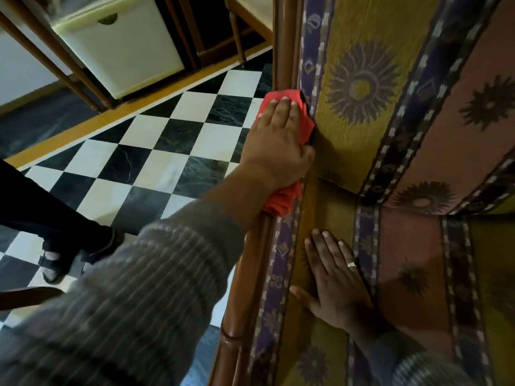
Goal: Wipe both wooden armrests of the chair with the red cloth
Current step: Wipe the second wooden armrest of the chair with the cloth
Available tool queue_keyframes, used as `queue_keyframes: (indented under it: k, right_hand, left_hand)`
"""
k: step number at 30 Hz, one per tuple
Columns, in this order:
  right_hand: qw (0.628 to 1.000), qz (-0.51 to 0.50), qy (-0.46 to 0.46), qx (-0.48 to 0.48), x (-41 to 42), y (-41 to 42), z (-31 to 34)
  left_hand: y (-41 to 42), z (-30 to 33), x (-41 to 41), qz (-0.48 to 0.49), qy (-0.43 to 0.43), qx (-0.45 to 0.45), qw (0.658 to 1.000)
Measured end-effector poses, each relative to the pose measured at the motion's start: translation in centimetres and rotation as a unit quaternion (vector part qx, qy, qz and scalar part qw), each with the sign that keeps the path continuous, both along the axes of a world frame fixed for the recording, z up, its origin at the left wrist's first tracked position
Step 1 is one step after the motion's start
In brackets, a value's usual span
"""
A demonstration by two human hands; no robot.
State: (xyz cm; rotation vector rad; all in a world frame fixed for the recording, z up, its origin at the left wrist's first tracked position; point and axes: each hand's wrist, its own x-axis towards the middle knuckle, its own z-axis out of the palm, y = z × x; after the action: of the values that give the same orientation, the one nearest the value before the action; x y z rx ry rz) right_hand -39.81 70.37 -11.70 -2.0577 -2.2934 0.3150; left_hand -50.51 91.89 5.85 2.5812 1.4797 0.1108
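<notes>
- Left hand lies palm down on the red cloth, fingers straight and close together, pressing it onto the wooden armrest
- The red cloth sits bunched over that armrest, one edge showing beyond the fingertips, another wad poking out under the wrist
- Its inner side touches the patterned upholstery just beside the armrest
- The armrest itself runs as a glossy brown rail along the chair's edge; the bare part shows below the cloth, towards the camera
- Right hand rests flat on the seat cushion, just beside the armrest on its inner side, fingers spread slightly, gripping nothing
- A ring shows on one finger of that hand
- Grey ribbed sleeve covers the left forearm, blurred
- On the armrest's outer side, a black-and-white chequered floor
- Well out from the armrest on that floor, another person's dark trouser leg and buckled shoe
- Farther off beyond the armrest's far end, a pale cream box stands among wooden legs
</notes>
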Motion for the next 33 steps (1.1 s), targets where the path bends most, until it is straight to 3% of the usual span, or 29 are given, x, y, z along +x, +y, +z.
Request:
queue_keyframes:
  k: [4, 10, 18, 26, 33]
  right_hand:
    - [1.000, -0.004, -0.015, -0.001, 0.0, 0.0, 0.1]
    - [1.000, -0.011, -0.019, -0.011, -0.2, -0.1, 0.5]
    - [1.000, -0.003, -0.003, -0.003, -0.1, -0.1, 0.3]
    - [1.000, -0.008, -0.005, -0.004, 0.1, 0.1, -0.1]
    - [1.000, -0.005, -0.011, 0.000, 0.2, -0.1, -0.1]
  left_hand:
    - [1.2, 0.4, 0.8, 0.012, 0.025, 0.005, 1.000]
    - [0.3, 0.7, 1.1, 0.081, -0.067, -0.013, 0.994]
    - [1.6, 0.2, 0.2, -0.018, 0.008, 0.019, 1.000]
    - [-0.1, -0.2, -0.6, -0.014, -0.020, 0.015, 1.000]
    - [-7.0, -0.7, -3.5, -0.019, -0.049, -0.020, 0.998]
